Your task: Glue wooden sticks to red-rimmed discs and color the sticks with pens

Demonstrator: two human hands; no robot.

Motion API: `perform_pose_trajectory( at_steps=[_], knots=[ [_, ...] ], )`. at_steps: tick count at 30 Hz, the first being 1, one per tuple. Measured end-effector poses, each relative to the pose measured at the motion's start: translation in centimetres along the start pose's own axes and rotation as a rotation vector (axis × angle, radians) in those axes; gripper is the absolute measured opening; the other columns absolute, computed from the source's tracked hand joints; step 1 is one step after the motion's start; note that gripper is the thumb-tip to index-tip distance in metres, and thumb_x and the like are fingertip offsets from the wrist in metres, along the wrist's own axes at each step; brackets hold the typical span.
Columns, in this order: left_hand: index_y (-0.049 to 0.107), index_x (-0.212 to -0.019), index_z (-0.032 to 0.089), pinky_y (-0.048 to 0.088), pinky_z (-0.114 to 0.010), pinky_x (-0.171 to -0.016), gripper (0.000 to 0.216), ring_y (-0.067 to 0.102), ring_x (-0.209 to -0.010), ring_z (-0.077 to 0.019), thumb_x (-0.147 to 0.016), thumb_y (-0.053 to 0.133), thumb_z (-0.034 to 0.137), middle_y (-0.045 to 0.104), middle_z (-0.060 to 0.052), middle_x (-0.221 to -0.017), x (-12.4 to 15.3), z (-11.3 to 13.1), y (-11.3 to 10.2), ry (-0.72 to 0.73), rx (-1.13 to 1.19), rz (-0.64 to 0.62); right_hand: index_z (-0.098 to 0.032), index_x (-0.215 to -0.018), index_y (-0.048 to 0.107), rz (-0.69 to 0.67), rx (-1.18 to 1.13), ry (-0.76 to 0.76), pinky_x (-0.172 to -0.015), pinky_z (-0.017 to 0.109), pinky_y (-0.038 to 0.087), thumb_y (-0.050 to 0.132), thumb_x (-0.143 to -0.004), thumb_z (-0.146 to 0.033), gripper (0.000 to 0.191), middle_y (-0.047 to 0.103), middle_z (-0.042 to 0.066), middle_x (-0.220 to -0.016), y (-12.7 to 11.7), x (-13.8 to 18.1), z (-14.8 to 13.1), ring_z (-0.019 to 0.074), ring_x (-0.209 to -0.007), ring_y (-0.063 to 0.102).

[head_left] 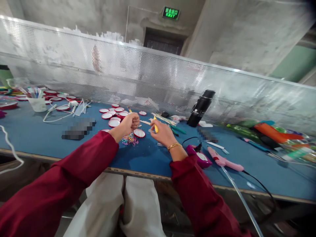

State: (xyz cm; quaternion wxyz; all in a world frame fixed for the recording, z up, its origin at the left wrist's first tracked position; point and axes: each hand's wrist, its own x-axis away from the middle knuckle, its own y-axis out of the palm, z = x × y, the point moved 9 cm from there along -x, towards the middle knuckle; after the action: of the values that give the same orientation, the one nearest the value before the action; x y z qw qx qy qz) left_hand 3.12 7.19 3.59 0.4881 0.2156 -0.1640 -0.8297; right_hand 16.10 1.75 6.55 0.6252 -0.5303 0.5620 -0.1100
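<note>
My right hand (163,132) is closed around a slim yellow pen-like tool (155,124), which stands nearly upright between the fingers. My left hand (131,123) is curled shut; its grip is hidden. A short yellowish stick (129,109) shows just behind it, and I cannot tell whether that hand holds it. Below and between my hands lies a round white disc with a red rim (139,133). Beside it, under my left wrist, is a small heap of colourful thin loops (130,139). More red-rimmed discs (114,122) are spread to the left of my left hand.
A pink glue gun (223,160) and a purple device (199,157) lie right of my right arm. Behind stands a black bottle (200,108). At left are a blurred dark object (79,128) and a white cup of pens (37,102). A perforated metal screen (163,72) closes the table's back.
</note>
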Motion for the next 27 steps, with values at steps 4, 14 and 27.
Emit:
perform_pose_trajectory(
  at_steps=[4, 14, 27],
  knots=[
    [0.046, -0.07, 0.019, 0.006, -0.019, -0.037, 0.019, 0.017, -0.036, -0.0038, -0.079, 0.061, 0.025, 0.024, 0.009, -0.048, 0.2, -1.6, 0.2, -0.081, -0.094, 0.006, -0.024, -0.096, 0.048, 0.196, -0.448, 0.026, -0.068, 0.028, 0.049, 0.061, -0.077, -0.025, 0.023, 0.062, -0.001, -0.082, -1.3, 0.0, -0.5, 0.0131, -0.068, 0.059],
    [0.04, -0.062, 0.019, 0.003, -0.02, -0.037, 0.045, 0.02, -0.036, -0.0039, -0.077, 0.065, 0.054, 0.027, 0.008, -0.049, 0.5, -5.9, 1.2, -0.336, -0.224, -0.176, -0.024, -0.089, 0.048, 0.332, -0.53, 0.001, -0.073, 0.031, 0.052, 0.064, -0.078, -0.027, 0.02, 0.06, 0.0, -0.084, -1.9, 0.3, -1.6, 0.0138, -0.072, 0.059],
    [0.042, -0.074, 0.02, 0.004, -0.021, -0.04, 0.035, 0.015, -0.037, -0.0026, -0.073, 0.075, 0.033, 0.018, 0.012, -0.049, -0.3, -0.7, -1.2, 0.01, -0.049, 0.062, -0.024, -0.107, 0.061, 0.357, -0.792, 0.118, -0.063, 0.03, 0.048, 0.046, -0.091, -0.04, 0.027, 0.059, -0.001, -0.071, -2.5, 0.9, -0.5, 0.0132, -0.063, 0.055]
  ],
)
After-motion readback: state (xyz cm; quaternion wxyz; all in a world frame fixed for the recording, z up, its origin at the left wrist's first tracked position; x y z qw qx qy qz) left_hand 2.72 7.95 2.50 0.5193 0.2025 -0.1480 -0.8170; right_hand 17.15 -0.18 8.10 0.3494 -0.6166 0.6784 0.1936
